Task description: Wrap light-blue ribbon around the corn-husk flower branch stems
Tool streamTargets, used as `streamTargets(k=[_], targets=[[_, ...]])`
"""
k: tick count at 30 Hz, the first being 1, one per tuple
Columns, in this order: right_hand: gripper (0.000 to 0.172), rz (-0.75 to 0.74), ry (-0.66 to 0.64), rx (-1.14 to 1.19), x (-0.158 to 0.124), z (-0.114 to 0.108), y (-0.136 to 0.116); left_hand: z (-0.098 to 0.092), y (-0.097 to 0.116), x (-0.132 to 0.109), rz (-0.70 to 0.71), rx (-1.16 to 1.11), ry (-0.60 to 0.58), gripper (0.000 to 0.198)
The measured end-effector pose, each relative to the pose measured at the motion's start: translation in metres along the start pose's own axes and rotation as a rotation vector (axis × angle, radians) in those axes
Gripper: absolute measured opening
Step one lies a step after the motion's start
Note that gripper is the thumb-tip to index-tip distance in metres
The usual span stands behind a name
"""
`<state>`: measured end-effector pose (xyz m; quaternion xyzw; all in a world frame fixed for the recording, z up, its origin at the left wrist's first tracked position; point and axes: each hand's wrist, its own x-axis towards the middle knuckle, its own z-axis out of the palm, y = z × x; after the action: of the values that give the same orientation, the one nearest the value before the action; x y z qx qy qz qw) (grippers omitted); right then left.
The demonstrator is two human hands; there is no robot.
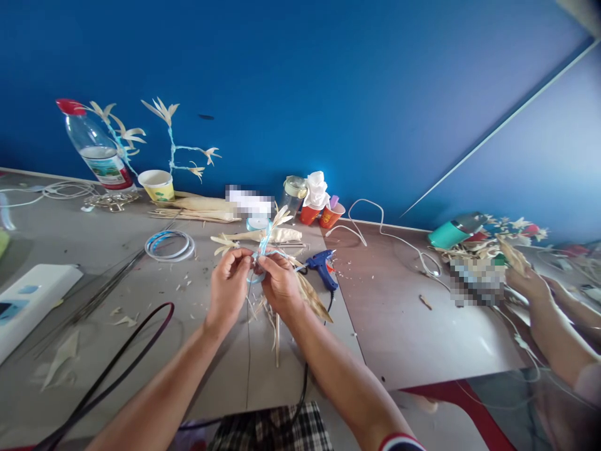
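Over the middle of the table my left hand [231, 274] and my right hand [282, 279] meet, fingertips close together. Both are closed in a pinch around a thin stem wrapped in light-blue tape [264, 241]. Pale husk-like petals [281, 217] spread from the top of that stem. A loop of the blue tape [254, 276] hangs between the hands. Just right of my right hand lies a blue glue gun [321, 268], and dry husk strips [315, 299] are partly under that hand. A roll of blue tape [258, 223] stands behind the hands.
A bottle with a red cap [103, 150] and a yellow cup [157, 185] with finished-looking stems stand at the back left. Rings of tape [169, 245], wires [106, 282] and a white power strip [35, 304] lie left. At right are a co-worker's hands [530, 282] and a green bottle [451, 233].
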<state>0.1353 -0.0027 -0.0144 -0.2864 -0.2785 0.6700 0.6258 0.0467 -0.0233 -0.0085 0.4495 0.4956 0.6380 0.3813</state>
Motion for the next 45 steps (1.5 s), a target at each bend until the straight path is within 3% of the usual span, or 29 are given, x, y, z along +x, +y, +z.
streamTargets(k=[6, 14, 22, 27, 36, 38, 41, 45], targets=[[0.021, -0.027, 0.015, -0.028, 0.000, -0.001, 0.000, 0.001, -0.002, -0.002, 0.102, 0.113, -0.021, 0.012], [0.020, -0.041, 0.000, -0.008, 0.001, 0.002, -0.001, -0.001, -0.004, 0.000, 0.063, 0.116, -0.058, 0.014], [0.020, -0.018, 0.001, 0.011, 0.000, 0.003, -0.003, 0.002, -0.001, 0.002, -0.125, -0.089, -0.073, 0.010], [0.023, 0.014, 0.008, 0.012, 0.001, 0.001, -0.001, 0.002, -0.001, 0.003, -0.241, -0.218, -0.094, 0.018], [0.023, 0.015, 0.021, 0.001, 0.001, 0.002, -0.003, 0.001, -0.006, 0.006, -0.287, -0.328, -0.082, 0.021], [0.023, 0.001, 0.020, -0.026, 0.001, 0.001, -0.004, 0.000, -0.005, 0.005, -0.241, -0.241, -0.010, 0.019], [0.022, -0.009, 0.029, -0.065, 0.001, 0.000, -0.004, -0.001, -0.001, 0.001, -0.065, -0.028, 0.069, 0.013], [0.021, -0.025, 0.029, -0.107, 0.002, -0.001, -0.003, -0.001, 0.003, -0.005, 0.162, 0.221, 0.010, 0.010]])
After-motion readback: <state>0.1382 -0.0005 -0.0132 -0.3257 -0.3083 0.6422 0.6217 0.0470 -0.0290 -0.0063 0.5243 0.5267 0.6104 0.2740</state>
